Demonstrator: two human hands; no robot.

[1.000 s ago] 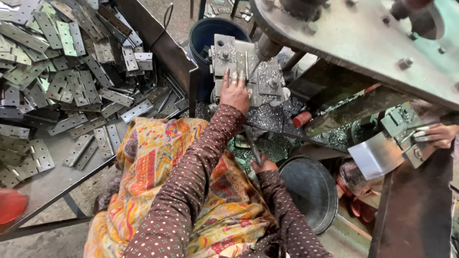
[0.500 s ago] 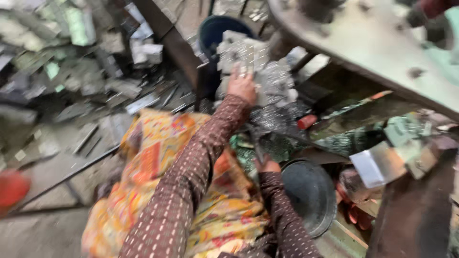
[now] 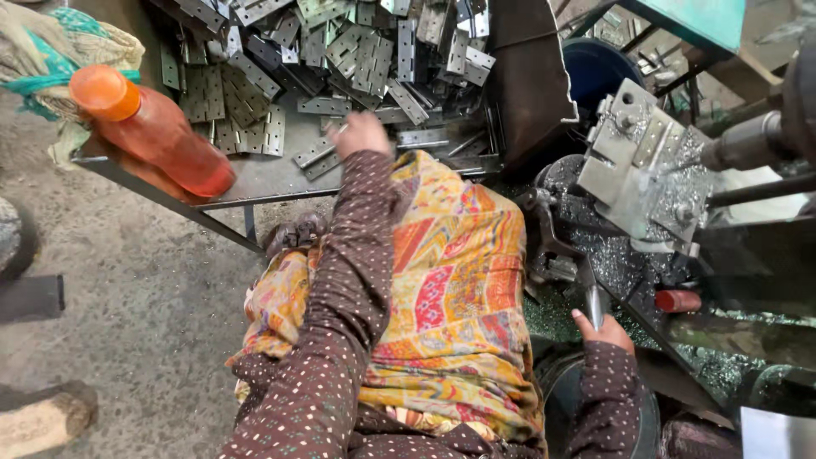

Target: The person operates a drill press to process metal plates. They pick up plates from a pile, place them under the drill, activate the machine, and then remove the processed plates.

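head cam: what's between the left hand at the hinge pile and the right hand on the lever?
In the head view, the colourful patterned cloth over the person's lap spans the stretch from the left hand at the metal hinge plates to the right hand on the lever.

One orange bottle (image 3: 153,136); dozens of hinge plates (image 3: 357,59); two hands (image 3: 361,134).

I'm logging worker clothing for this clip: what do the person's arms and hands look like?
Both arms wear long dark brown sleeves dotted with small pale and coloured spots, reaching the wrists. The left hand and right hand are bare, with no gloves; no rings or bangles can be made out. A bright orange and yellow patterned cloth covers the lap.
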